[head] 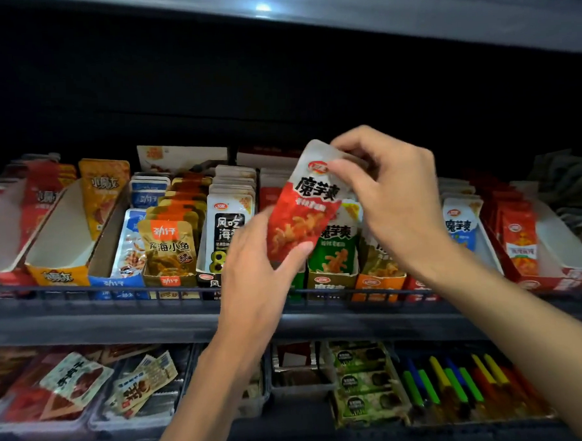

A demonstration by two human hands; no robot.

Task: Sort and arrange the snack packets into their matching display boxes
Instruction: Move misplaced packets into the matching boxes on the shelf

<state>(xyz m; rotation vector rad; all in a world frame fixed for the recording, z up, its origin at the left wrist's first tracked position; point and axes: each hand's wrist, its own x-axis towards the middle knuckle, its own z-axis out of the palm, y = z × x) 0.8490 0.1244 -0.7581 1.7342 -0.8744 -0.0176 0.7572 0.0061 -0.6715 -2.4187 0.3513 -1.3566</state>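
— Fingers [351, 178] of right hand [392, 194]: thumb and forefinger pinched on the white top edge of a red packet [299, 220], centre frame.
— And the left hand [252, 273]?
— Enters from lower centre, back toward the camera. Thumb pressed to the packet's lower edge. The other fingers curl round its left side, partly hidden.
— Where does the packet sit?
— Held in the air, tilted, top leaning right, in front of the middle shelf [85, 318] and clear of the boxes. It overlaps a green packet [336, 251] standing just behind it.
— Bottom of frame?
— Lower shelf. Trays [40, 425] with red-and-white packets at lower left, dark green packets [362, 381] right of centre, bright coloured sticks [453, 377] at lower right.
— Middle shelf, then.
— Row of display boxes [63, 276] behind a dark wire rail [118, 290]. From the left edge: a red box [4, 242], an orange box showing mostly its white inside with one orange packet [102, 193] at the back, blue packets [129, 242], gold packets [169, 247], black-and-white packets [225, 223]. Right of the hands: blue-and-white packets [460, 225], then red packets [520, 242] in a red box near the right edge.
— Farther back?
— Dark, no detail readable. Grey upper shelf [373, 17] runs across the top of frame, with two light glints on it.
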